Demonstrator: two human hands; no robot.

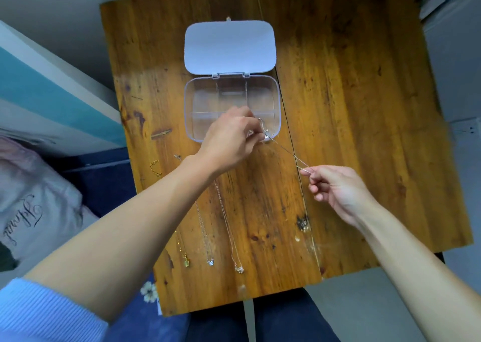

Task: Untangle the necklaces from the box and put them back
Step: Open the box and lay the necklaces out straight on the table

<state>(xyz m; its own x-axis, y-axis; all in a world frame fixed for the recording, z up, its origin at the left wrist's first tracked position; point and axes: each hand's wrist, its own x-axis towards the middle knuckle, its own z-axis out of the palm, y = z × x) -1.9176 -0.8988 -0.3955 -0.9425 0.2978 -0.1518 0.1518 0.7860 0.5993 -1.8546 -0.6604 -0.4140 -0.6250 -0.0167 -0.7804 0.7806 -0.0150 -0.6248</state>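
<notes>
Silver chain [285,152], fine and limp, is stretched taut between both hands over the box's [276,107] near right corner. The left hand [229,141] has a pinching grip on its clasp end; the right hand [335,188] pinches the loop. It would likely snag or kink easily; best held near the clasp. Three necklaces [223,219] lie straight near the desk's [351,107] front edge.

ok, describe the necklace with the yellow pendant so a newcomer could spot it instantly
On the worn wooden table, below the open clear plastic compartment box, three thin chains lie side by side near the front edge. The gold chain with the yellow pendant is the leftmost; the other two end in silvery and pinkish pendants.
</notes>
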